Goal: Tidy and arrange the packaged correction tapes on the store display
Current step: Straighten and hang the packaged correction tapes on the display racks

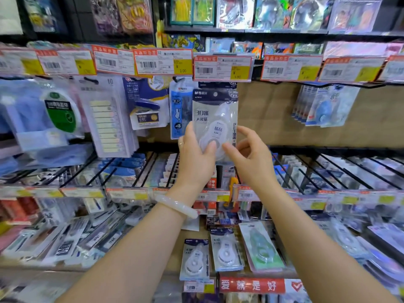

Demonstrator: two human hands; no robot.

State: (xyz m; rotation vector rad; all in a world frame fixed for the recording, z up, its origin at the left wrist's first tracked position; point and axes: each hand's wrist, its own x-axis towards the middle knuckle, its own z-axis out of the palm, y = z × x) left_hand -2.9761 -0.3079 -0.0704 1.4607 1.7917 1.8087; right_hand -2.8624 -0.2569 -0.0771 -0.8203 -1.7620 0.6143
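A white correction tape in a clear pack with a dark header (215, 114) hangs upright in the middle of the display, under a price tag. My left hand (195, 156) holds its lower left edge, thumb pressed on the front. My right hand (251, 154) is at the lower right edge, thumb near the pack, fingers loosely curled; whether it touches is unclear. On the bottom shelf lie two more white correction tape packs (194, 260) (227, 251) and a green one (262, 248).
A blue ruler pack (178, 110) hangs just left of the held pack. Sticky-tab packs (107, 119) and other goods hang further left, blue tape packs (325, 106) at right. Black wire hooks (328, 169) stick out from the middle row. Bare brown backboard (266, 112) lies right of the pack.
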